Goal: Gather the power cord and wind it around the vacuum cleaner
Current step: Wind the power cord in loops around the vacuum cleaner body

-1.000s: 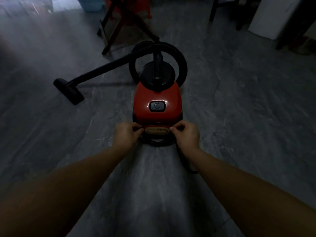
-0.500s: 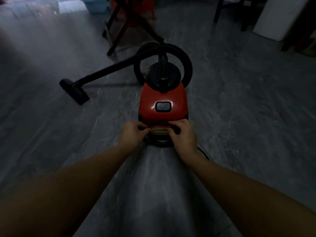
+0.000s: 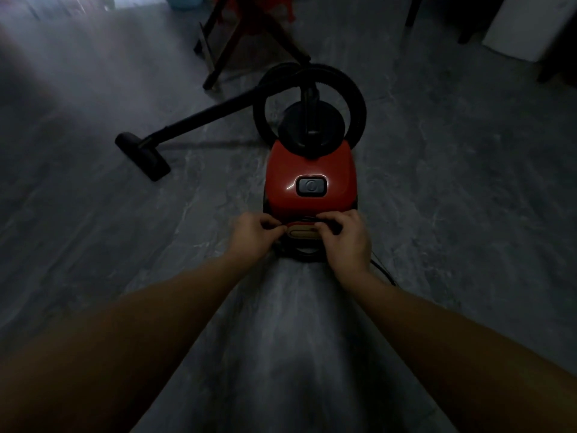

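A red canister vacuum cleaner stands on the grey floor in a dim room, its black hose looped behind it. Its wand ends in a floor nozzle at the left. My left hand and my right hand rest at the vacuum's near end, on either side of a beige handle. Both hands pinch a thin black power cord, which passes above the handle and trails off behind my right wrist. Most of the cord is hidden.
A dark wooden stand with crossed legs stands behind the vacuum. A white appliance and dark furniture legs sit at the back right. Grey stone-patterned floor spreads on both sides.
My right hand has slid left onto the near end of the vacuum, over the handle. A stretch of cord has come into sight behind my right wrist. The view has shifted slightly.
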`<action>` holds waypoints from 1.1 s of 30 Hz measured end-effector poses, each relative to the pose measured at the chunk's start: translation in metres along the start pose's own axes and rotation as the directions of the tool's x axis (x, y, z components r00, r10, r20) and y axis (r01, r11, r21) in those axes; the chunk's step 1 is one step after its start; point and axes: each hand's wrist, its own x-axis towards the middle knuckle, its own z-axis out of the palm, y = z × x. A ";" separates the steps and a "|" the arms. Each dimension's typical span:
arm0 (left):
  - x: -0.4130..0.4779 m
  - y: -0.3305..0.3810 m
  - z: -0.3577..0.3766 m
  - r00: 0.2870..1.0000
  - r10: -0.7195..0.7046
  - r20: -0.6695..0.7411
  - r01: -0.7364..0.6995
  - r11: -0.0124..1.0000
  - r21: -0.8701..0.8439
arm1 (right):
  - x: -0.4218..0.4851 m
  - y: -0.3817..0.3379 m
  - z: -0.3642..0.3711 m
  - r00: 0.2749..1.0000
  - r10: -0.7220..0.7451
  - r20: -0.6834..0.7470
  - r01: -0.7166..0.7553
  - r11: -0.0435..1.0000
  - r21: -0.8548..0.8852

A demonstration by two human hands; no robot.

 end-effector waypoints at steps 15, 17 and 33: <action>-0.004 0.010 -0.001 0.991 0.134 0.025 -0.135 0.990 0.048 | -0.006 0.000 -0.004 1.000 -0.020 0.017 0.020 0.999 0.030; -0.003 0.010 0.001 0.992 0.123 0.020 -0.124 0.991 0.048 | -0.007 0.002 0.000 1.000 -0.018 0.017 0.018 1.000 0.023; -0.001 0.012 0.003 0.996 0.084 -0.015 -0.083 0.994 0.068 | 0.002 -0.001 0.001 0.999 -0.045 -0.001 0.045 0.988 -0.146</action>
